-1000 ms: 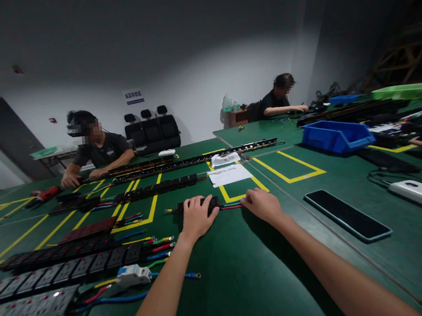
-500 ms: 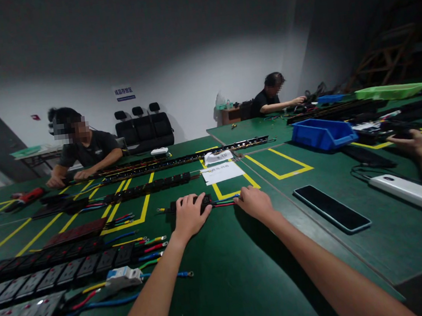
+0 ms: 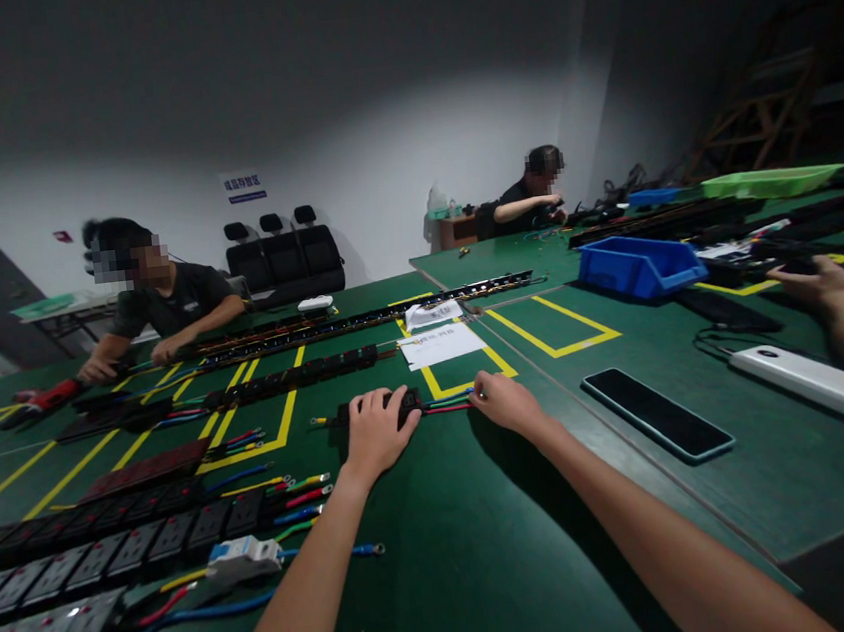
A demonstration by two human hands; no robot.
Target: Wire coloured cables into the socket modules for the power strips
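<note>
My left hand (image 3: 377, 427) lies over a short black socket block (image 3: 410, 398), its fingers curled across the top and the thumb at the near side. From the block's right end run thin blue, green and red wires (image 3: 447, 405). My right hand (image 3: 508, 402) pinches these wires near their far ends, and the fingertips hide the tips. A yellow-sleeved ring terminal (image 3: 318, 422) sticks out at the block's left end. Near my left forearm lie several black socket strips (image 3: 126, 550) with coloured leads, and a white-and-blue breaker (image 3: 243, 559).
White paper sheets (image 3: 441, 345) lie beyond my hands. On the right are a phone (image 3: 656, 413), a white power bank (image 3: 822, 388) and a blue bin (image 3: 639, 268). Another person's hand (image 3: 831, 291) shows at right. Two co-workers sit across the table, one beside a red power tool (image 3: 50, 397).
My hands keep nearly the same hold. The far co-worker has drawn an outstretched arm in. The left co-worker's hand has moved left, closer to the red tool. The view has shifted slightly.
</note>
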